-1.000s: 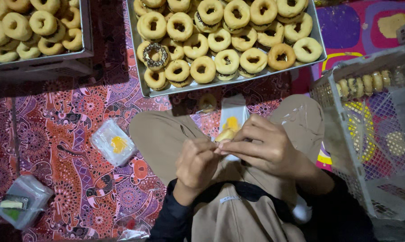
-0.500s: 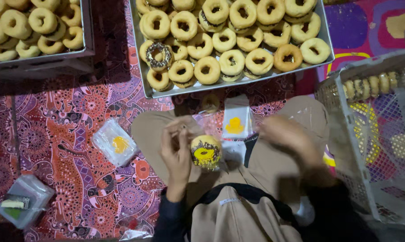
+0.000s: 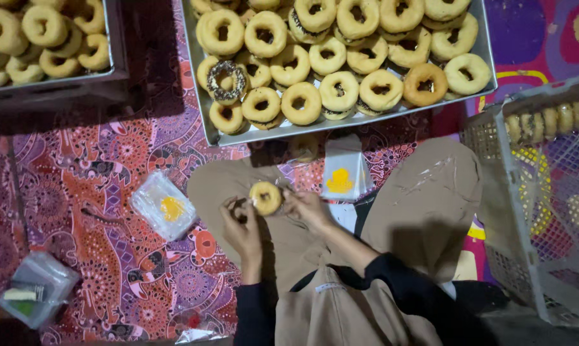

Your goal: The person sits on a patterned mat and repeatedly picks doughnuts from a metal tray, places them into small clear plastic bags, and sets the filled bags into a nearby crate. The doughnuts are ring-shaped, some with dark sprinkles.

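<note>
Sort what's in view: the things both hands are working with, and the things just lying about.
In hand: left hand, right hand, doughnut held between them.

Lying about: stack of clear bags, big tray of doughnuts, second tray, mesh basket, small tub.

A small round golden doughnut (image 3: 265,197) with a dark filled centre sits flat-faced upward above the lap.

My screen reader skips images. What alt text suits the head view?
Both hands, left hand and right hand, hold one doughnut above the lap. A metal tray of doughnuts lies ahead, a plastic crate at right.
</note>
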